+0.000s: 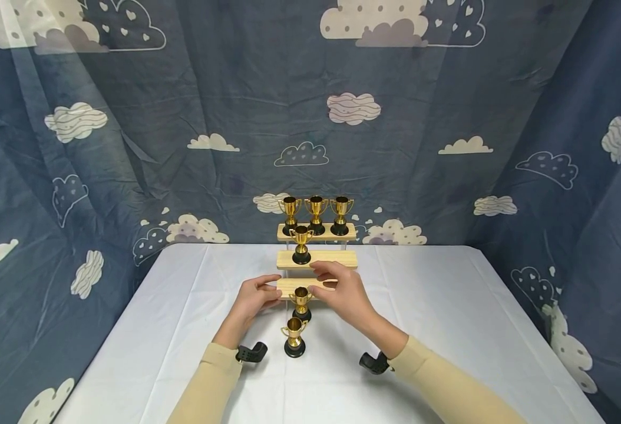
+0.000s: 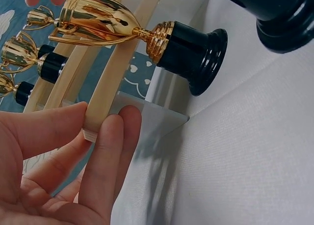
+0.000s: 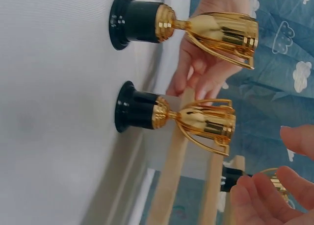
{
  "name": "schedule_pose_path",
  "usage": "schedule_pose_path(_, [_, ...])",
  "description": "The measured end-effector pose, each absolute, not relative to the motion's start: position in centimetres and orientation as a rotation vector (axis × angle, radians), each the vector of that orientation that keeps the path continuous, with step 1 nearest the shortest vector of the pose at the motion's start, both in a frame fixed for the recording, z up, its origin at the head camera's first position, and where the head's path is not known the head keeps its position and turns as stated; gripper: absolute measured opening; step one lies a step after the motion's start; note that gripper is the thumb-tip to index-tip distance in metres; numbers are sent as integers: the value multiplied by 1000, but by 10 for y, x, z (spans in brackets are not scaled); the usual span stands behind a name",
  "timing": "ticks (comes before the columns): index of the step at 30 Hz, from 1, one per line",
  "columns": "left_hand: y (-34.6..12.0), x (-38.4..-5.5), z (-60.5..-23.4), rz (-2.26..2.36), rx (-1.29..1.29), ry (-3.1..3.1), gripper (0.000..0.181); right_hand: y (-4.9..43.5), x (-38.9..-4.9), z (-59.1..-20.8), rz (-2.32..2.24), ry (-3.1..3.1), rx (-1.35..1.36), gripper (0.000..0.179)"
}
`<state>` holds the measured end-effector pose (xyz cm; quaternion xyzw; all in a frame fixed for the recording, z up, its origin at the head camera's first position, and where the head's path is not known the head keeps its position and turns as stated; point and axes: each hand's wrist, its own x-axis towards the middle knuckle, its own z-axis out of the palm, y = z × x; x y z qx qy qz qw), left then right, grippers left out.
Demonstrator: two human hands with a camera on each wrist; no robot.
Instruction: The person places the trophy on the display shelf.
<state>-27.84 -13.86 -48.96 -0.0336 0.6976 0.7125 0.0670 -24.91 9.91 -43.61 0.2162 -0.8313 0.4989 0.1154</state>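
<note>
A small stepped rack with wooden shelves stands on the table. My left hand (image 1: 251, 300) pinches the left end of its lowest shelf (image 2: 110, 85) between thumb and fingers. My right hand (image 1: 347, 297) is held above the right part of that shelf, fingers bent a little and parted from the thumb, with nothing between them. One gold trophy cup (image 1: 301, 235) with a black base stands on the middle shelf (image 1: 334, 259), left of its centre. Two more trophies stand upright on the table before the rack: a nearer one (image 1: 294, 330) and one close to the lowest shelf (image 1: 301, 297).
Three matching trophies (image 1: 316, 207) stand in a row on the top shelf (image 1: 325, 234). A white cloth covers the table (image 1: 427, 306). Behind and beside it hangs a blue curtain (image 1: 268, 76) with a cloud pattern.
</note>
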Motion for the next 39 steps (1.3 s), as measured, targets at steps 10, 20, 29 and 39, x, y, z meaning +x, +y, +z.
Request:
schedule_pose_path(10, [-140,-281,-492,2137,-108,2108,49,94,-250,-452,1582,-2484,622,46])
schedule_pose_path(20, [-141,-286,-498,2145,-116,2091,47,86,-251,-461,1530,-2550,625,47])
schedule_pose_path(29, [-142,-285,-499,2165,-103,2074,47,82,-254,-467,1415,-2597,647,43])
schedule_pose_path(39, [-142,-287,-498,2166,-128,2067,47,78,-256,-469,1366,-2599,676,35])
